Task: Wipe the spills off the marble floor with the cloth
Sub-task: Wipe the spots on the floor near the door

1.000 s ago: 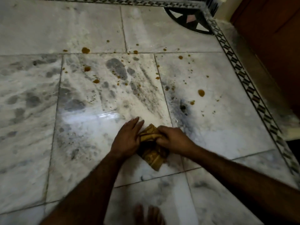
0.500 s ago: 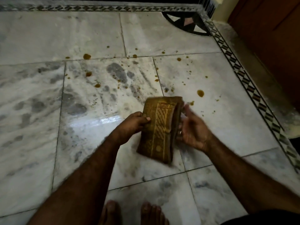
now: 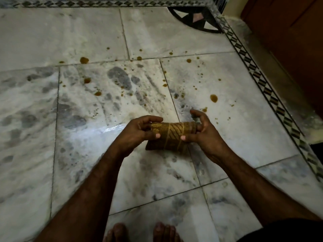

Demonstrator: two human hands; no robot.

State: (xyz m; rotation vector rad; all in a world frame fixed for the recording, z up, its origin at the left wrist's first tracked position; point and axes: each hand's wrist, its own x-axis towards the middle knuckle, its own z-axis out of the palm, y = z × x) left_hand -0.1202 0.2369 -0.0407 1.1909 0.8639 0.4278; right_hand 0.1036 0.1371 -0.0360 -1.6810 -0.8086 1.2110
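A brown-and-gold patterned cloth (image 3: 172, 135), folded into a thick bundle, hangs above the marble floor (image 3: 87, 140) between both hands. My left hand (image 3: 138, 132) grips its left end and my right hand (image 3: 201, 131) grips its right end, thumbs on the near face. Brown spill drops dot the floor beyond the cloth: a large one (image 3: 213, 98) to the right, another (image 3: 84, 60) on a tile seam at the back left, and several small specks between them.
A patterned black-and-white inlay border (image 3: 272, 100) runs along the right and back of the floor, with a dark corner motif (image 3: 195, 18). A brown wooden door or panel (image 3: 297, 41) stands beyond it. My bare toes (image 3: 139, 232) show at the bottom edge.
The cloth went from bunched on the floor to lifted and unfolded lengthwise, and now it is turned sideways and folded over, held by both hands at its ends.
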